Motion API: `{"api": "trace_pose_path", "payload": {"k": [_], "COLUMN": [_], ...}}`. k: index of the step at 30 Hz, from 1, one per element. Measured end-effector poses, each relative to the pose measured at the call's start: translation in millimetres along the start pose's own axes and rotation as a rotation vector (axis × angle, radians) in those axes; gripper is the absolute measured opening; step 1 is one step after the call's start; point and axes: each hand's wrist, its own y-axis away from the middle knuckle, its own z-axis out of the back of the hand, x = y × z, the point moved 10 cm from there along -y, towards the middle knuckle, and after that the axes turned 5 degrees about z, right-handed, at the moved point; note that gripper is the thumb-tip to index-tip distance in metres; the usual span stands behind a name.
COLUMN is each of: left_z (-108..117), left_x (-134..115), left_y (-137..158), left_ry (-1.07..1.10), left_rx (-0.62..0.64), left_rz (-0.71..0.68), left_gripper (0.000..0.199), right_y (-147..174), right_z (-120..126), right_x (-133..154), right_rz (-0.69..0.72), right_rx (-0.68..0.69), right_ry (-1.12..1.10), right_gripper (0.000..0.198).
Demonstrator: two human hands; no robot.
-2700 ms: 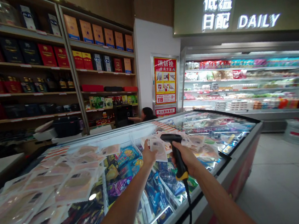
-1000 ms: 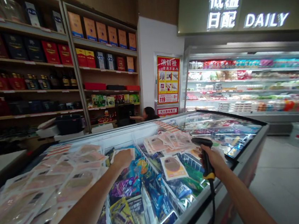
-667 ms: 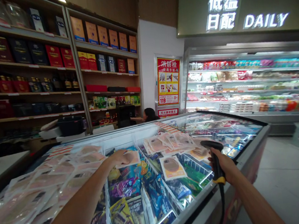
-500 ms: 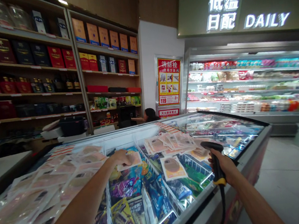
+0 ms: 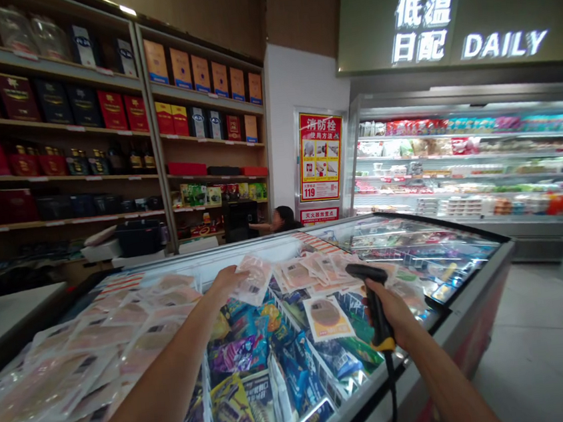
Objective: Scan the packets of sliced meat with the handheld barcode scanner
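My left hand (image 5: 227, 281) is closed on the edge of a flat plastic food packet (image 5: 255, 282), lifted and tilted above the chest freezer (image 5: 475, 284), a printed label facing me. In my right hand (image 5: 396, 314) is a black and yellow barcode scanner (image 5: 380, 311), its cable hanging down and its head turned toward the packets. Between the hands lies one flat packet with a round beige slice (image 5: 326, 318). Behind it is a row of similar packets (image 5: 313, 271). More flat packets (image 5: 76, 360) cover the left part of the freezer.
White wire dividers (image 5: 207, 407) separate bagged frozen goods, such as a yellow bag (image 5: 235, 417). Shelves of boxes (image 5: 209, 101) stand behind. A person (image 5: 286, 218) is partly visible beyond the freezer. A lit refrigerated display (image 5: 472, 157) stands at the back right.
My left hand has raised its packet and tilted it up, toward the right. My right hand has brought the scanner left, closer to that packet. The view has shifted slightly.
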Motion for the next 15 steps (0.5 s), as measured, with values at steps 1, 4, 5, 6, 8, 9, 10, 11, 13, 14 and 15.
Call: {"api": "trace_pose_path", "payload": {"k": [1, 4, 5, 6, 8, 9, 10, 11, 13, 14, 15], "left_z": [-5, -28, -36, -43, -55, -60, -63, -65, -67, -68, -68], "left_x": [-4, -15, -18, -20, -24, -25, -26, -28, -29, -30, -30], "left_y": [2, 5, 5, 5, 5, 5, 6, 6, 8, 9, 10], "left_ry": [0.069, 0.231, 0.286, 0.335, 0.387, 0.395, 0.399, 0.406, 0.420, 0.425, 0.431], "left_rx": [-0.008, -0.010, -0.013, -0.018, -0.032, -0.039, -0.045, -0.049, -0.057, -0.060, -0.064], "left_rz": [0.002, -0.003, -0.001, 0.004, 0.012, 0.016, 0.020, 0.023, 0.030, 0.033, 0.038], "left_gripper": [0.023, 0.022, 0.022, 0.021, 0.021, 0.021, 0.022, 0.022, 0.022, 0.023, 0.023], "right_y": [3, 14, 18, 22, 30, 34, 37, 40, 43, 43, 42], "right_z": [-10, -42, -51, -59, -72, -76, -80, -83, -88, -89, -89], "right_x": [1, 1, 0, -1, -3, -3, -2, -1, 0, 1, 1], "right_rz": [0.007, 0.018, 0.013, 0.005, -0.008, -0.011, -0.010, -0.008, -0.003, -0.001, -0.001], "right_rx": [0.035, 0.152, 0.186, 0.216, 0.262, 0.283, 0.299, 0.313, 0.334, 0.342, 0.348], "right_ry": [-0.007, -0.035, -0.043, -0.046, -0.040, -0.036, -0.033, -0.033, -0.035, -0.039, -0.044], "right_gripper": [0.024, 0.025, 0.025, 0.026, 0.027, 0.028, 0.028, 0.028, 0.028, 0.028, 0.029]}}
